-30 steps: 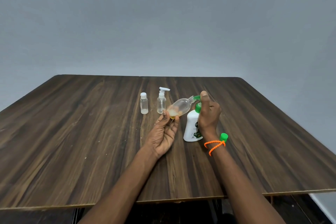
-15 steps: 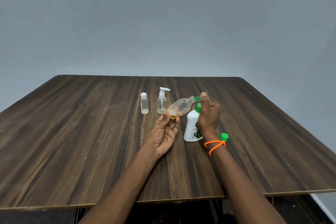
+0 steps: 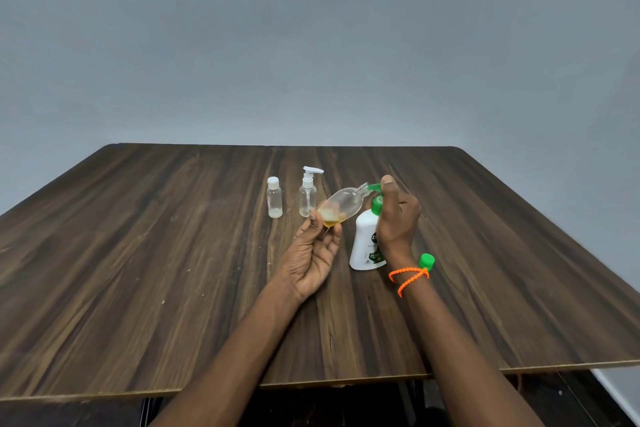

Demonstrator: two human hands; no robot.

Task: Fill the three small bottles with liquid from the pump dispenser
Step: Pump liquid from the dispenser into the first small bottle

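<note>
Left hand [image 3: 311,253] pinches tilted clear bottle [image 3: 341,203] at base, mouth at green spout. Right hand [image 3: 396,215] clenched round dispenser [image 3: 363,243] neck, thumb on pump. Bottle likely light, thin, slick; hold base, keep neck steady.

Light: soft, even, moderately dim, cool grey; I can't tell its source. Shadows: faint under my forearms and beneath the table [image 3: 138,270] edge at 6 o'clock. Glare: dull sheen on the tabletop toward 12 o'clock. Focus: centre reasonably sharp, label text on the white bottle [image 3: 365,243] unreadable. Distortion: wide-angle; table edges splay toward 4 and 8 o'clock. Wall [image 3: 311,45] darkens slightly at the corners.
</note>
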